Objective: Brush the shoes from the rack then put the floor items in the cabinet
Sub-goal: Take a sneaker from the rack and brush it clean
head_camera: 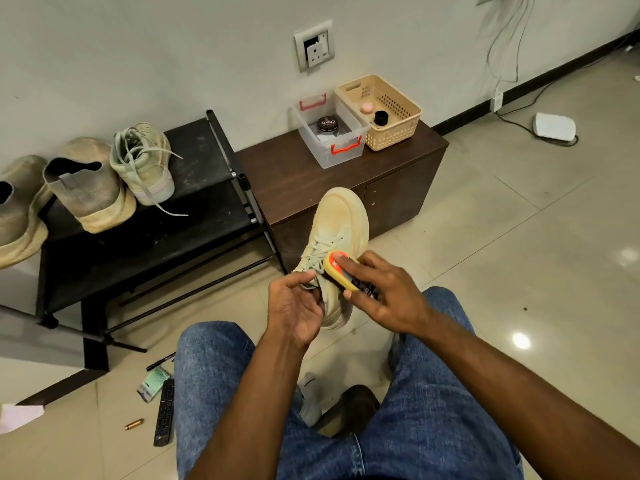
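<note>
The fingers (349, 263) of the right hand (388, 299) are clamped on a yellow-backed shoe brush with an orange label (341, 271), pressed against the side of a pale beige lace-up sneaker (341, 223). The sneaker's heel end is gripped by the left hand (298, 310), above blue-jeaned knees. A black remote control (164, 414) is seen on the tiled floor (519, 237), near the black shoe rack (145, 244).

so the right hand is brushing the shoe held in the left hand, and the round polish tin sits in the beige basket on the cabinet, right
Not quite. The polish tin sits in the clear plastic box with red handles, not the beige basket beside it, as the head view shows. The rest holds: the right hand presses the brush to the shoe held by the left hand, and both containers stand on the cabinet.
</note>
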